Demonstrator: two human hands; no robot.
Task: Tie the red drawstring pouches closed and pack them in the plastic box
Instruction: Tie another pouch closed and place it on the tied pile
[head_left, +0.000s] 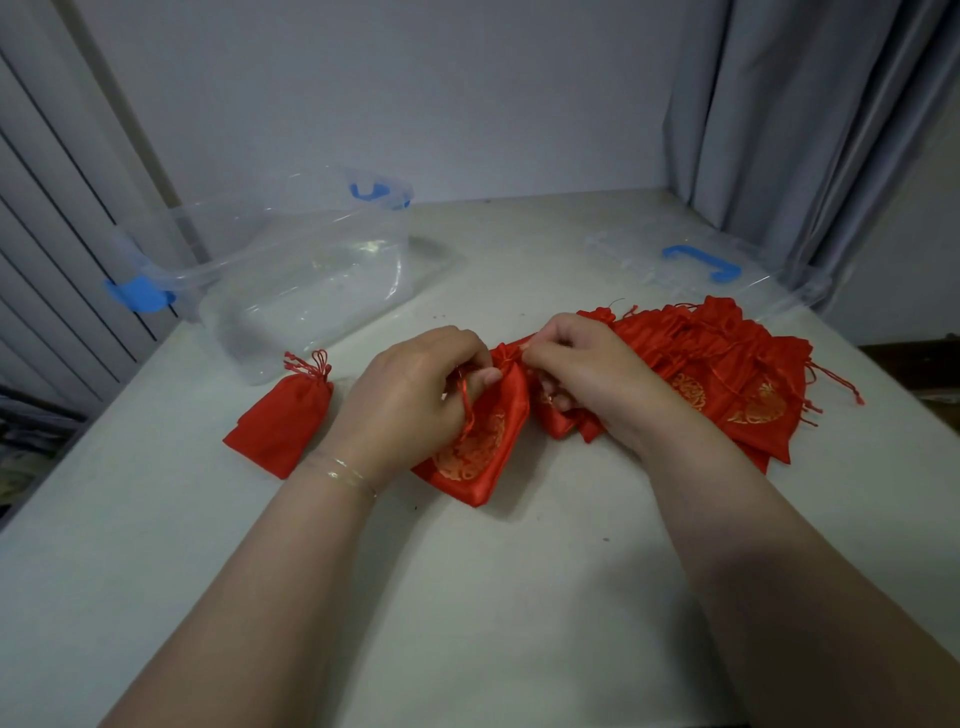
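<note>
**A:** While pinching cord ends at the neck of the pouch (483, 436) mid-table, left hand (415, 400) curled round one red string, right hand (587, 379) nipping the other. Could slip on that satin, or snag a tassel from the untied pile (727, 384) touching the right wrist.

**B:** Yep. Tied pouch (283, 415) just left, not boxed yet. Plastic box (291, 270) further back-left, open, looks unblocked. Lid (701, 260) parked back-right.
</note>
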